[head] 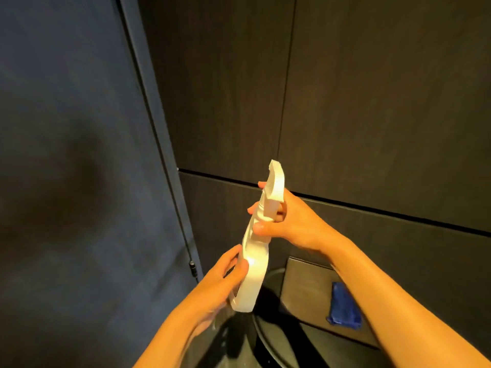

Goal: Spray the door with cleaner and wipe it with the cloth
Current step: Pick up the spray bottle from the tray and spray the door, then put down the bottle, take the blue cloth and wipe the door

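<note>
A white spray bottle (256,261) is held tilted in front of me, its nozzle pointing up. My left hand (220,285) grips the bottle's lower body from the left. My right hand (295,221) wraps the neck just under the trigger head, fingers around the far side. The dark blue door (74,155) fills the left of the view, its edge running down past a small black hinge part (193,267). A folded blue cloth (344,305) lies on a grey ledge at the lower right, apart from both hands.
Dark wood-grain wall panels (372,88) stand straight ahead with a horizontal seam at mid-height. A grey metal ledge (305,288) sits below my right arm. A dark round rim (271,338) curves beneath the bottle.
</note>
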